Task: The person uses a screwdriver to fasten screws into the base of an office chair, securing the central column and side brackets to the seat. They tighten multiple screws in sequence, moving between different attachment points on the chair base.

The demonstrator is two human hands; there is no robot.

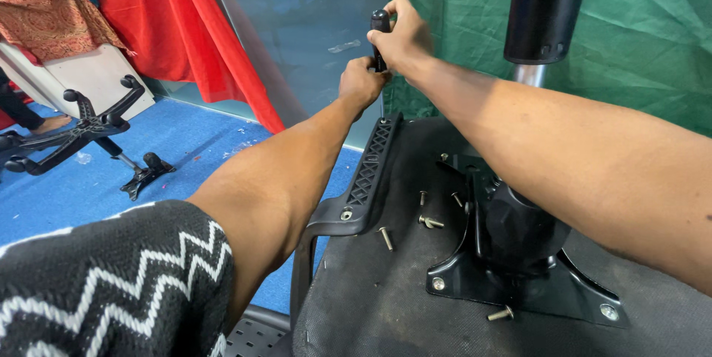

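Note:
An office chair seat [386, 290] lies upside down in front of me, its black mechanism plate [519, 275] and gas cylinder [545, 8] pointing up. My right hand [400, 34] is closed around the top of a black screwdriver handle [380, 22] at the far edge of the seat. My left hand [362, 81] grips the tool lower down, just below the right. A black ribbed armrest bracket [367, 179] runs along the seat's left side. Several loose bolts [430, 221] lie on the seat fabric beside the plate.
A black chair base with castors [89, 131] lies on the blue floor [185, 157] at the left. Red cloth [178, 23] and green cloth [630, 38] hang behind, with a grey panel [297, 23] between them. A person's foot [48, 123] shows at the far left.

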